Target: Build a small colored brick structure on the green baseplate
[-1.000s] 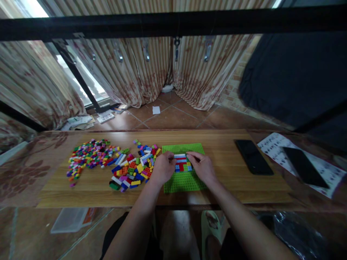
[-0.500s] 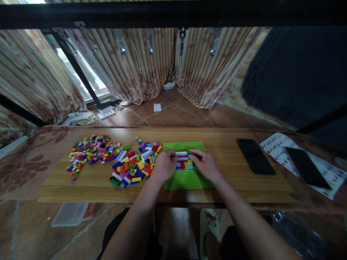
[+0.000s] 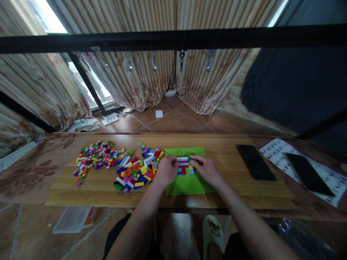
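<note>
A green studded baseplate (image 3: 187,187) lies on the wooden board, with a small block of joined building bricks (image 3: 185,170) in red, blue, white, yellow and light green on its upper middle. A white brick (image 3: 182,159) forms the far row, and a dark green brick (image 3: 190,158) sits at its right end. My left hand (image 3: 166,170) is closed, its thumb and fingers at the left end of the rows. At the right end, my right hand (image 3: 206,168) pinches around the dark green brick. Fingers partly hide both ends of the rows.
Left of the baseplate lies a pile of larger bricks (image 3: 137,171), and farther left a heap of small bricks (image 3: 99,155). On the right are a black phone (image 3: 255,162), a printed sheet (image 3: 279,151) and another dark device (image 3: 309,174). A black bar (image 3: 168,40) crosses above.
The whole view has shifted, so the board appears slightly lower. Both hands stay at the ends of the brick rows, with hardly any visible movement.
</note>
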The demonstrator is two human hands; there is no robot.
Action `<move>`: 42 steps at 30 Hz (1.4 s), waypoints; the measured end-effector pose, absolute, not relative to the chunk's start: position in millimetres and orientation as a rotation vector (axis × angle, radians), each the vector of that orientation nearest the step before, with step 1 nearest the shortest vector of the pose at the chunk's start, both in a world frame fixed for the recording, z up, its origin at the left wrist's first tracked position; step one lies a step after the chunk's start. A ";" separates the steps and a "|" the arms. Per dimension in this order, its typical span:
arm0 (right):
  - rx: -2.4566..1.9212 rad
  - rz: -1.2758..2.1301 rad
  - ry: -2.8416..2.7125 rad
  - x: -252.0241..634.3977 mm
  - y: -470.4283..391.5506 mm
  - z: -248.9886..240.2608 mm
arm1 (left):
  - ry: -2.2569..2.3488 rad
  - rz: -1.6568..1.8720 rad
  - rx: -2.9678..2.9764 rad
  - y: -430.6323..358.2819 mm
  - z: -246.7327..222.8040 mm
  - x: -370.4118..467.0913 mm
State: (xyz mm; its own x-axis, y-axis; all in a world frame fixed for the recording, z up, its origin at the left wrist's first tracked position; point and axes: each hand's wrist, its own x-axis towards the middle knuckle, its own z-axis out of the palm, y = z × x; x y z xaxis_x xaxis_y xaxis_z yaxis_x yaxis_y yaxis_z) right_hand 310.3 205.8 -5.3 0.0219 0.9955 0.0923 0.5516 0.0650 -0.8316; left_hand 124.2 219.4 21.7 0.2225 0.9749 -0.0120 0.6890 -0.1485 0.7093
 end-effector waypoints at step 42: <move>-1.642 0.310 -1.738 309.2 200.1 7.1 | 2.162 0.398 1.866 229.9 42.6 33.6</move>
